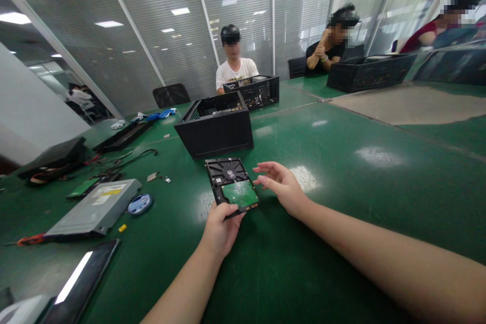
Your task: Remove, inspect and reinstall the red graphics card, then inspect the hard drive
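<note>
My left hand point(222, 228) grips a hard drive point(230, 174) by its near edge, thumb on top and fingers underneath. The drive is tilted, its black casing and green circuit board facing up toward me. Just to the right of it, my right hand point(279, 185) is held with fingers apart, holding nothing; a small gap seems to separate its fingertips from the drive. Behind the drive stands a black computer case point(214, 129) with its upper side uncovered.
On the left lie an optical drive point(98, 207), a round blue object point(140, 204), a small yellow piece point(122, 228), a screwdriver point(32, 239), cables and a dark phone-like slab point(81, 283). Several people sit across the green table point(322, 263) near other computer cases point(368, 72).
</note>
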Demonstrator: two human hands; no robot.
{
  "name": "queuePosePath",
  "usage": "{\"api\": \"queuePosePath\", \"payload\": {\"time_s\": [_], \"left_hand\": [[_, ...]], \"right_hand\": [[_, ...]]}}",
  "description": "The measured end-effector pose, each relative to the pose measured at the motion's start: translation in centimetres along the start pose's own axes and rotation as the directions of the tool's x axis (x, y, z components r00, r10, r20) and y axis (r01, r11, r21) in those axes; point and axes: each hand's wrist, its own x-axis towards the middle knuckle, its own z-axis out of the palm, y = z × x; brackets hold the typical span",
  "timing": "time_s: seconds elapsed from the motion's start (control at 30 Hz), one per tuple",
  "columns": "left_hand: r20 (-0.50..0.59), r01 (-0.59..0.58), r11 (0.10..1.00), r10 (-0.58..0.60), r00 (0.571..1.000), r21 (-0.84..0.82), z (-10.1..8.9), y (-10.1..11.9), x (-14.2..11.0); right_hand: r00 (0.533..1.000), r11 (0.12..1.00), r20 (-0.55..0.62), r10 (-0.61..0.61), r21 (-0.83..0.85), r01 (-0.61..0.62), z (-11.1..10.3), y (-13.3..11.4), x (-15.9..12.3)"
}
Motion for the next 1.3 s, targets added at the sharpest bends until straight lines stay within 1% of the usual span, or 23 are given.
{"api": "queuePosePath", "payload": {"time_s": [0.03,0.07,0.1,0.17,0.23,0.33,0.37,0.43,0.5,0.53,0.6,0.7,0.77,0.83,0.87,0.9,0.93,1.0,1.03,1.07,1.13,1.23,1.3], "left_hand": [[0.013,0.028,0.999,-0.027,1.000,-0.039,0.0,0.0,0.1],[0.031,0.049,0.997,-0.047,0.998,-0.061,0.0,0.0,0.2],[0.050,0.067,0.995,-0.064,0.997,-0.071,0.0,0.0,0.3],[0.079,0.087,0.994,-0.081,0.994,-0.070,0.0,0.0,0.3],[0.093,0.096,0.994,-0.091,0.991,-0.051,0.1,0.0,0.1],[0.077,0.095,0.995,-0.097,0.992,0.033,0.2,-0.3,0.0],[0.049,0.074,0.993,-0.079,0.996,0.092,0.2,-0.5,0.1],[-0.036,-0.001,0.965,0.011,0.999,0.263,0.1,-0.8,0.2],[-0.112,-0.076,0.903,0.136,0.984,0.424,-0.1,-1.0,0.3],[-0.127,-0.102,0.881,0.179,0.976,0.463,-0.2,-1.1,0.3],[-0.122,-0.141,0.883,0.217,0.969,0.447,-0.2,-1.1,0.2],[-0.129,-0.187,0.930,0.238,0.963,0.316,-0.2,-0.7,0.0],[-0.200,-0.173,0.959,0.219,0.955,0.224,0.0,-0.3,-0.1],[-0.258,-0.098,0.990,0.122,0.959,0.104,0.1,0.2,-0.1],[-0.253,-0.044,0.998,0.052,0.966,0.038,0.2,0.4,-0.1],[-0.222,0.016,1.000,-0.021,0.975,-0.024,0.2,0.7,0.0],[-0.169,0.081,0.994,-0.093,0.981,-0.076,0.2,1.0,0.0],[-0.055,0.208,0.970,-0.216,0.975,-0.128,0.1,1.5,0.2],[-0.017,0.261,0.956,-0.266,0.964,-0.137,0.1,1.6,0.3],[0.005,0.307,0.942,-0.309,0.951,-0.137,0.0,1.7,0.3],[-0.003,0.367,0.925,-0.369,0.929,-0.102,-0.1,1.6,0.5],[-0.113,0.347,0.938,-0.347,0.931,-0.016,0.2,0.9,0.4],[-0.173,0.273,0.962,-0.271,0.947,-0.010,0.6,0.4,0.2]], "right_hand": [[0.999,1.000,-0.033,0.013,-0.021,-0.014,-0.2,0.3,0.4],[0.999,0.999,-0.005,0.049,-0.014,-0.049,-0.3,0.5,0.7],[0.993,0.995,0.067,0.097,0.022,-0.099,-0.3,0.6,0.8],[0.948,0.965,0.264,0.180,0.140,-0.222,-0.1,0.6,0.6],[0.899,0.926,0.392,0.195,0.227,-0.300,0.0,0.3,0.1],[0.877,0.912,0.423,0.229,0.222,-0.345,-0.1,0.0,-0.3],[0.873,0.911,0.420,0.249,0.203,-0.358,-0.3,0.0,-0.3],[0.862,0.900,0.416,0.291,0.186,-0.393,-0.6,0.1,0.0],[0.847,0.883,0.429,0.314,0.196,-0.426,-0.9,0.4,0.5],[0.836,0.873,0.448,0.317,0.206,-0.441,-1.0,0.5,0.7],[0.803,0.856,0.504,0.317,0.212,-0.471,-1.4,0.6,1.1],[0.775,0.868,0.555,0.304,0.174,-0.465,-2.1,0.1,1.5],[0.801,0.900,0.510,0.312,0.112,-0.422,-2.5,-0.5,1.7],[0.872,0.924,0.378,0.312,0.094,-0.371,-2.8,-0.9,2.0],[0.911,0.931,0.279,0.305,0.116,-0.347,-2.9,-1.0,2.1],[0.938,0.932,0.171,0.302,0.152,-0.328,-2.9,-1.0,2.3],[0.948,0.928,0.068,0.310,0.194,-0.317,-2.8,-0.9,2.5],[0.933,0.910,-0.079,0.350,0.263,-0.319,-2.8,-0.6,2.8],[0.921,0.903,-0.119,0.372,0.279,-0.328,-2.8,-0.4,3.0],[0.910,0.895,-0.134,0.392,0.285,-0.344,-3.0,-0.3,3.1],[0.893,0.869,-0.092,0.440,0.296,-0.397,-3.5,-0.4,3.2],[0.865,0.774,0.118,0.488,0.400,-0.491,-4.5,-1.0,3.2],[0.865,0.712,0.254,0.433,0.492,-0.501,-4.8,-1.5,2.9]]}}
